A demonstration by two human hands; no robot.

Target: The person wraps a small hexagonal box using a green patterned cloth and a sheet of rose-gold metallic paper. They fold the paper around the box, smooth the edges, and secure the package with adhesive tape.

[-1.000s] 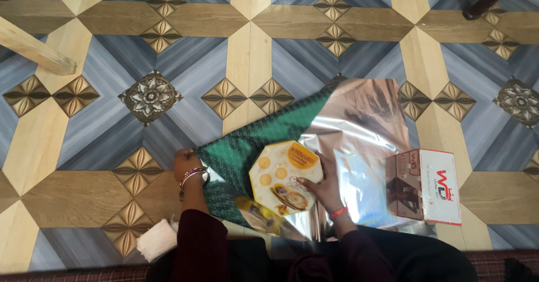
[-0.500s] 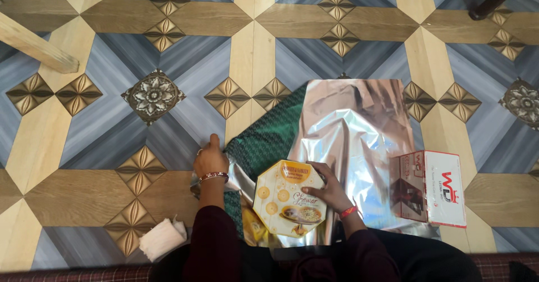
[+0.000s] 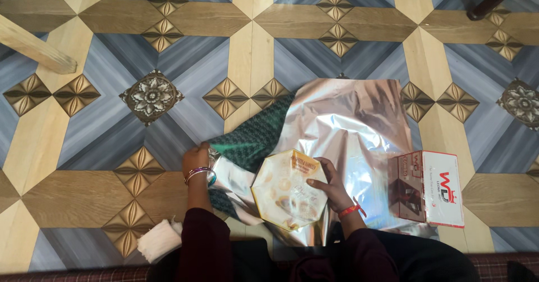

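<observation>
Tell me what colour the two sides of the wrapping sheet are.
The wrapping sheet is shiny silver on one side, patterned green on the other, per the head view.

Glossy silver foil wrapping sheet (image 3: 353, 125)

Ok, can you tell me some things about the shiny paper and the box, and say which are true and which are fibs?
1. The right hand rests on the octagonal box. True.
2. The wrapping paper is silver on one side and green on the other. True.
3. The left hand is holding scissors. False: it grips the edge of the wrapping paper.
4. The red and white carton sits on top of the octagonal box. False: it lies to the right, on the paper's edge.
5. A white cloth lies on the floor near the left arm. True.
</observation>
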